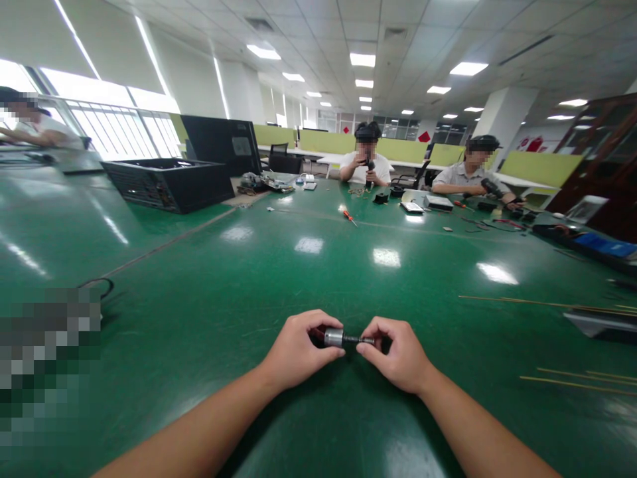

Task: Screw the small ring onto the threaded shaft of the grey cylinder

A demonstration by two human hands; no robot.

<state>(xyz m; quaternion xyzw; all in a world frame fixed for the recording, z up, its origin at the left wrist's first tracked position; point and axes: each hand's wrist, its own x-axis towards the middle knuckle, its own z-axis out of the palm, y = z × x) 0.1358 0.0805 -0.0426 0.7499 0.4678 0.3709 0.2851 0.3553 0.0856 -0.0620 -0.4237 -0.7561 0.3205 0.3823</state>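
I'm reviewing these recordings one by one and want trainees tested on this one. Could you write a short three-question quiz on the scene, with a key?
1. Which grip is around the silver cylinder?
A) the person's right
B) the person's left
C) neither

2. True or false: the orange screwdriver lies on the green tabletop, farther from the camera than both grips.

3. Fill in the blank: the thin dark shaft reaches from the silver cylinder toward the ____ grip.

Key:
1. B: the left grip has it between thumb and fingers.
2. True.
3. Right: the right grip pinches its end.
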